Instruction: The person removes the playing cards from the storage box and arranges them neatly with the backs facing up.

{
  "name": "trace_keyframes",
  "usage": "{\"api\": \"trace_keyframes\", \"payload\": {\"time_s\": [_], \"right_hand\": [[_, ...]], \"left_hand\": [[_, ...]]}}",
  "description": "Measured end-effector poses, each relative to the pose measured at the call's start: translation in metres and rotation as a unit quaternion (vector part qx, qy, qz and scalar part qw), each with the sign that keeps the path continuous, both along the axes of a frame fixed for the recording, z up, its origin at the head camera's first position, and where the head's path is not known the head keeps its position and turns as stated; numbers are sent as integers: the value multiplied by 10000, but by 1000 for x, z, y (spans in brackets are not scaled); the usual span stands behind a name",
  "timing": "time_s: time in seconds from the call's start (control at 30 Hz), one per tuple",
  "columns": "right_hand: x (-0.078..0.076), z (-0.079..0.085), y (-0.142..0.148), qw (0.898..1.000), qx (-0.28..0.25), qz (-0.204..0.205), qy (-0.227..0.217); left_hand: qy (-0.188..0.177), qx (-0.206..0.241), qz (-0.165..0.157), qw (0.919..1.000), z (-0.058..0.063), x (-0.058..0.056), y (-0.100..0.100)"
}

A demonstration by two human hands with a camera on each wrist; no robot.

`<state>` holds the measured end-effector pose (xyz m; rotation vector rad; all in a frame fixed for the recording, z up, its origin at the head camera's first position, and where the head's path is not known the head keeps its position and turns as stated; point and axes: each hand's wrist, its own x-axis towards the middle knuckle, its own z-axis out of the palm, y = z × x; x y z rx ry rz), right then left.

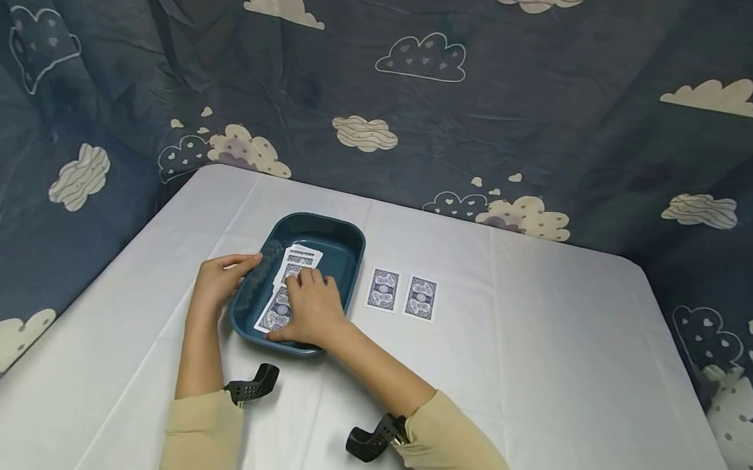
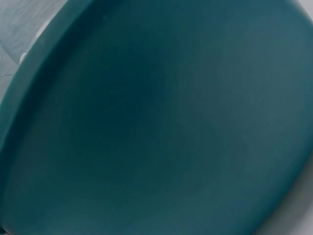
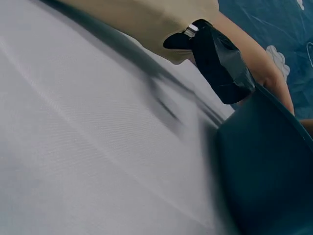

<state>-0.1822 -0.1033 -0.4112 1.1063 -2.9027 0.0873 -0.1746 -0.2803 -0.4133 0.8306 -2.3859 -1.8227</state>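
Observation:
In the head view a dark teal plastic tub [image 1: 345, 244] stands on the white-covered table. Blue-backed playing cards [image 1: 297, 258] lie overlapping in it, face down. The left hand [image 1: 219, 278] holds the tub's left rim with its fingertips. Reaching in over the near right side, the right hand [image 1: 314, 309] grips a playing card [image 1: 275, 313] at the near end of the pile, thumb at the near edge and curled fingers at the far side. Part of that card is hidden under the palm. Only the tub's wall [image 2: 161, 127] fills the left wrist view.
Two face-down cards, one left [image 1: 383, 289] and one right [image 1: 420, 298], lie side by side on the white tablecloth [image 1: 534, 351], to the right of the tub. A dark cloud-patterned curtain [image 1: 418, 98] surrounds the table. Black wrist cameras [image 1: 372, 439] sit by both sleeves.

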Motion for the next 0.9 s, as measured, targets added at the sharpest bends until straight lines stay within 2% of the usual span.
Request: {"api": "trace_keyframes", "payload": {"time_s": [0.17,0.3,0.73,0.9], "right_hand": [[-4,-3,-4,9979,560,-25,-310],[-10,-3,-6,9953,830,-63,-489],[-13,-5,-7,9961,712,86,-508],[-11,-4,-8,9970,718,281,-109]], "left_hand": [[-67,95,77,9999,0,0,-1],[34,205,62,9998,2,0,0],[-9,244,90,9997,-1,0,0],[5,322,54,9995,0,-1,0]]}}
